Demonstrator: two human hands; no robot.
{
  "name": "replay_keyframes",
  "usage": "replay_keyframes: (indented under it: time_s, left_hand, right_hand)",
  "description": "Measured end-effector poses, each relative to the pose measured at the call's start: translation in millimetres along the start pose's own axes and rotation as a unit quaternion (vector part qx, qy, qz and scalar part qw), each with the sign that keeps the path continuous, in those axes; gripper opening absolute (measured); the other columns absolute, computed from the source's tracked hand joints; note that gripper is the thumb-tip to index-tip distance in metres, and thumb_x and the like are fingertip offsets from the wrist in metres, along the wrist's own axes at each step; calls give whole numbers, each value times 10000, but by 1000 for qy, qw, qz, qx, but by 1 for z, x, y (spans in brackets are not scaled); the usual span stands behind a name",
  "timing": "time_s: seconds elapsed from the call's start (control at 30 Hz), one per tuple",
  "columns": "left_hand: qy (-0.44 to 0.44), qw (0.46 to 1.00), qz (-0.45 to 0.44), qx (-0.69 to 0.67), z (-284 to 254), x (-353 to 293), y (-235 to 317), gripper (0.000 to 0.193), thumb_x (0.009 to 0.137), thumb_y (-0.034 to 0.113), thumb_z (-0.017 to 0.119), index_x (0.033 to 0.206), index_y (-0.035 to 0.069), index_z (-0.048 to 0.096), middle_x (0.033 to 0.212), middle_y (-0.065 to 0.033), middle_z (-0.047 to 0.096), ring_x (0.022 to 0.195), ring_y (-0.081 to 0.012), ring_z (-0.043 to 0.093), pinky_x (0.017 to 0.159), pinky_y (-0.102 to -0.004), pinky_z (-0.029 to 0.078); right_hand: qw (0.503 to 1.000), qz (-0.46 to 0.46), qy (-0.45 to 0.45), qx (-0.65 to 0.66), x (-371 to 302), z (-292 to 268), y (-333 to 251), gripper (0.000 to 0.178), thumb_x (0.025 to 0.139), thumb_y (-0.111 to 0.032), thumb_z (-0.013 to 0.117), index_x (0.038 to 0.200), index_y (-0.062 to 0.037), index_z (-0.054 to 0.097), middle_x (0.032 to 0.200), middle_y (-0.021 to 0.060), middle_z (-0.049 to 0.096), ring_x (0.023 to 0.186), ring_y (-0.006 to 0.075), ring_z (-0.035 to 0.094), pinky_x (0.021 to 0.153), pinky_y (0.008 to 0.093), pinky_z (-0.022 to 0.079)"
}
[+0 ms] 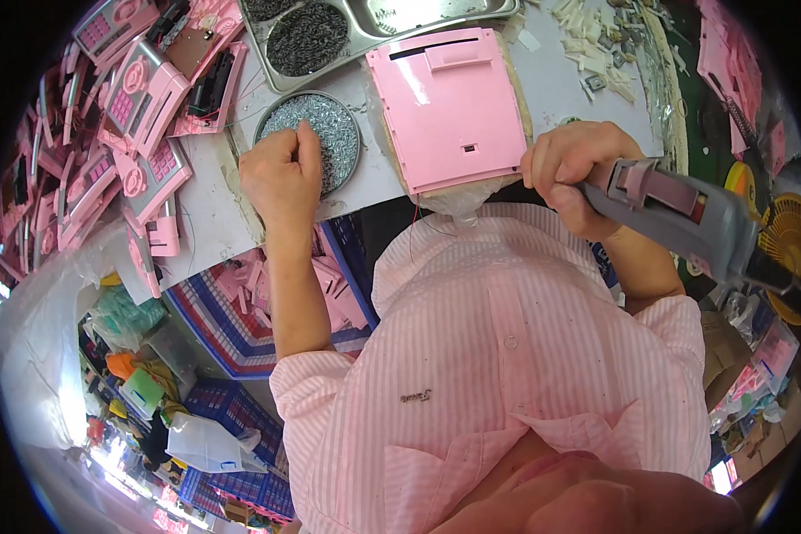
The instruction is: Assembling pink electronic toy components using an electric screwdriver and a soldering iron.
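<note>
My left hand (282, 173) is closed in a loose fist with the thumb raised, over the near left side of a round metal dish (358, 142) of small silver screws (340, 142). Whatever its fingers hold, if anything, is hidden. My right hand (587, 169) wraps round the front end of a grey electric screwdriver (685, 214), whose body slopes off to the right. The tool's tip is hidden by my fingers, close to the near right corner of a pink plastic panel (454, 107). That panel lies flat on a padded, plastic-wrapped board between my hands.
Pink plastic housings (142, 98) with keypads are piled at the left. A metal compartment tray (356, 58) with dark springs or screws stands at the back. Small white and grey parts (596, 53) lie back right. Below the table edge is a striped bag (209, 311) of pink parts.
</note>
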State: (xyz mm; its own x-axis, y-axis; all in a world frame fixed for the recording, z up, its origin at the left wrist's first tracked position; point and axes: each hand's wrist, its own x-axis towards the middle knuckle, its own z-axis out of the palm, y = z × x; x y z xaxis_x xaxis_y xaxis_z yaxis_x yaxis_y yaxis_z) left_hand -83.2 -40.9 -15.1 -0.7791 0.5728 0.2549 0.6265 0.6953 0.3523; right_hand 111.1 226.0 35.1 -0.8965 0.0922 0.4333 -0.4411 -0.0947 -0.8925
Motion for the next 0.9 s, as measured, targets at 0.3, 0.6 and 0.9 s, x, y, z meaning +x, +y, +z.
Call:
replay_keyframes:
  time_s: [0.3,0.6,0.9]
  left_hand:
    - [-32,944,221,-243,4,-12,113,159,795,81,777,928,136,709,851,16,697,801,-180,632,818,-358,355]
    - [-60,930,178,-316,16,-23,127,164,773,132,801,909,144,710,803,27,663,773,-176,610,821,-396,350]
    - [11,998,22,53,-6,-6,23,163,817,235,760,952,148,732,979,-37,647,997,-260,583,903,-487,340]
  right_hand:
    - [996,0,42,80,31,1,-38,275,961,-300,717,1093,-154,525,646,-46,526,522,101,521,563,289,491]
    - [988,-14,-13,155,40,7,-28,312,953,-204,716,1125,-98,479,668,22,512,585,132,513,636,345,480]
    - [996,-6,17,91,42,-3,-20,245,980,-280,673,1123,-148,523,627,-37,492,542,107,474,615,304,459]
